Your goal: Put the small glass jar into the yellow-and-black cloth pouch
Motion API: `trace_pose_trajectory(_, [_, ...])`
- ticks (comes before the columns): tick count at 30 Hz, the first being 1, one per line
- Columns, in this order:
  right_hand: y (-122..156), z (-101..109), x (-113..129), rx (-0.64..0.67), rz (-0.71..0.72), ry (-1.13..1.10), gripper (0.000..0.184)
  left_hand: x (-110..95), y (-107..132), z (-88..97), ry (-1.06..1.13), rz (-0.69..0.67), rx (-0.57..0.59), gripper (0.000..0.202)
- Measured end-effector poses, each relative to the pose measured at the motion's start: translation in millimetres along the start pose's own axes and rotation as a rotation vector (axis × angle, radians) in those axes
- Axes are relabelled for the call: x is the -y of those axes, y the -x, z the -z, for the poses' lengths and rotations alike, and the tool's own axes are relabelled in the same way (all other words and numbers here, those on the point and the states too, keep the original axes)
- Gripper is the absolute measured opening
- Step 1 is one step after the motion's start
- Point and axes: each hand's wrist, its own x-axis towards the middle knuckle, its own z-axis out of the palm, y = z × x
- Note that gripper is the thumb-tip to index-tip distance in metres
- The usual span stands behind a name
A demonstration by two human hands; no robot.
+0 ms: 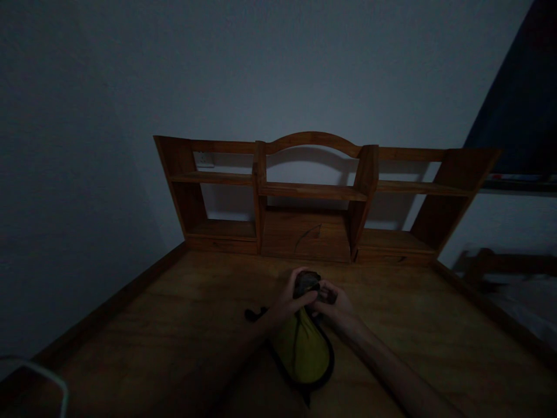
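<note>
A yellow pouch [302, 351] with black trim lies on the wooden desk [174, 325], its gathered dark top pointing away from me. My left hand [290, 297] is wrapped around that dark top [306, 283] from the left. My right hand [334, 303] pinches the same top from the right, fingers curled in. A short black cord end [255, 314] sticks out on the desk just left of my left wrist. The light is dim and small details at the pouch's mouth are hard to make out.
A wooden shelf unit [311, 191] with bare compartments stands at the back of the desk against a pale wall. A raised rim runs along the desk's left and right edges. A white cable [43, 374] curves at the lower left. Dark furniture shows at the far right.
</note>
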Motion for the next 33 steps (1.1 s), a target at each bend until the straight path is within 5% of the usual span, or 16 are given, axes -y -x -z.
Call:
trace_pose_trajectory(10, [-1, -1, 18, -0.057, -0.045, -0.054, 0.033, 3, -5, 3.7, 0.128, 0.014, -0.008, 0.052])
trace_pose_trajectory(25, [-2, 1, 17, -0.083, -0.026, -0.200, 0.028, 8, -4, -2.8, 0.038, -0.146, -0.130, 0.063])
trace_pose_trajectory(33, [-2, -2, 16, -0.086, 0.011, -0.170, 0.026, 8, -1, -2.6, 0.050, -0.038, -0.153, 0.076])
